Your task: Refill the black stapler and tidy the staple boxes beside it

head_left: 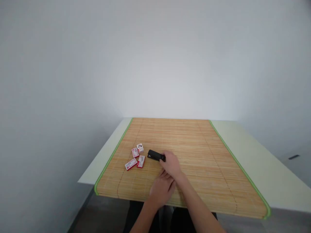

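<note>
A black stapler [155, 155] lies on the bamboo mat [194, 145]. My right hand [171, 164] reaches across to it and grips its right end with curled fingers. My left hand [162, 188] rests on the mat just in front of the right hand, fingers loosely together and pointing forward, holding nothing that I can see. To the left of the stapler lie several small red-and-white staple boxes [136, 158], one of them with a white lid facing up.
The mat has green edging and covers most of a pale table [257, 155]. White walls stand close behind and to the left. The table's near edge runs just in front of my forearms.
</note>
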{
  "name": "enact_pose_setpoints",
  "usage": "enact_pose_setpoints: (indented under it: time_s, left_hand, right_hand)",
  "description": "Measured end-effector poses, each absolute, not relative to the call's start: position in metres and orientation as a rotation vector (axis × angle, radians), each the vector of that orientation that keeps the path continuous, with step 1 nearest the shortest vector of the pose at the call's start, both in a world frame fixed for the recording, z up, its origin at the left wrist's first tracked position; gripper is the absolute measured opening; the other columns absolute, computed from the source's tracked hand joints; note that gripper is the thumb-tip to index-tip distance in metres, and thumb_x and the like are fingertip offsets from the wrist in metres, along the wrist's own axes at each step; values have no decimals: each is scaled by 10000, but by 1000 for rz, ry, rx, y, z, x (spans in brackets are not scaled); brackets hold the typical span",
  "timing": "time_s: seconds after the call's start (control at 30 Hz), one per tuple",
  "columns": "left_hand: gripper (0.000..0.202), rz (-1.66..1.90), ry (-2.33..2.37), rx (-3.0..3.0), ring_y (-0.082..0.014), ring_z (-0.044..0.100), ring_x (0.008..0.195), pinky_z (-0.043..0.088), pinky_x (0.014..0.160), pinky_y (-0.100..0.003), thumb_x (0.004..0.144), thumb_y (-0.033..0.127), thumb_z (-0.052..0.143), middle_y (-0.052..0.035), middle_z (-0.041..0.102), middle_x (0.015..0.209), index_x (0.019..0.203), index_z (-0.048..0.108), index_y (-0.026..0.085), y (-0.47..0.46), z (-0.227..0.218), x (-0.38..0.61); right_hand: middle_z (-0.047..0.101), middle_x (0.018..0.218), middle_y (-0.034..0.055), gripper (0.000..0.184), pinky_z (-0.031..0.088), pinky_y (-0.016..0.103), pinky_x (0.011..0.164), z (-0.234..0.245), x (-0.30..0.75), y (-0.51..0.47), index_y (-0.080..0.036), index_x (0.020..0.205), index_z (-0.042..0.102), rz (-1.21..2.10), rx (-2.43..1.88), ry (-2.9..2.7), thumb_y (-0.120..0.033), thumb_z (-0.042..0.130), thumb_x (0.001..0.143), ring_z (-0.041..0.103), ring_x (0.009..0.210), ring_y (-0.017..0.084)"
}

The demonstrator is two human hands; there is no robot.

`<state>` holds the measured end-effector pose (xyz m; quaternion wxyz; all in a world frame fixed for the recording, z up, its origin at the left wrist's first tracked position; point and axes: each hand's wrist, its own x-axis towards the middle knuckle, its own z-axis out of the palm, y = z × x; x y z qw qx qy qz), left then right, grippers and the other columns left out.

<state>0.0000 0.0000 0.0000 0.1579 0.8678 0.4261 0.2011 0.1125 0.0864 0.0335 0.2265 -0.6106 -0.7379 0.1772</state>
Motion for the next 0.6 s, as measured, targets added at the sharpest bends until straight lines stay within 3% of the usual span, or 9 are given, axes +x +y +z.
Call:
enact_pose_setpoints:
  time_s: [0.1,0.3,0.47,0.6]
  left_hand:
    - [403,660,1216,2439,-204,481,1425,315,1265,-480,1022,256,454,6,593,1474,1395,597,310,-2,10,1]
    - [387,839,1523,2303,-206,445,1440,354,1239,-462,1020,224,421,-33,553,1501,1344,627,274,-4,-1,3]
    - [568,770,1794,2312,-309,226,1557,233,1253,-616,1012,366,484,-71,324,1661,1565,386,279,2,-3,7]
    - [635,682,1785,2371,-338,213,1558,195,1238,-665,1016,448,469,-66,315,1668,1610,285,315,11,-1,11]
  right_hand:
    - [710,1212,69,346,444,357,1005,35,155,88,-253,1213,690,495,-1641,-2059,-231,644,871,620,1167,243]
    - [713,1260,54,408,469,372,1009,27,215,85,-275,1272,696,538,-1596,-2060,-248,623,872,646,1147,238]
    - [729,1209,67,416,495,378,966,25,224,86,-274,1281,709,568,-1588,-2060,-289,611,877,670,1084,259]
    - [731,1219,70,420,496,393,971,30,223,87,-288,1279,720,571,-1593,-2075,-301,611,873,670,1106,282]
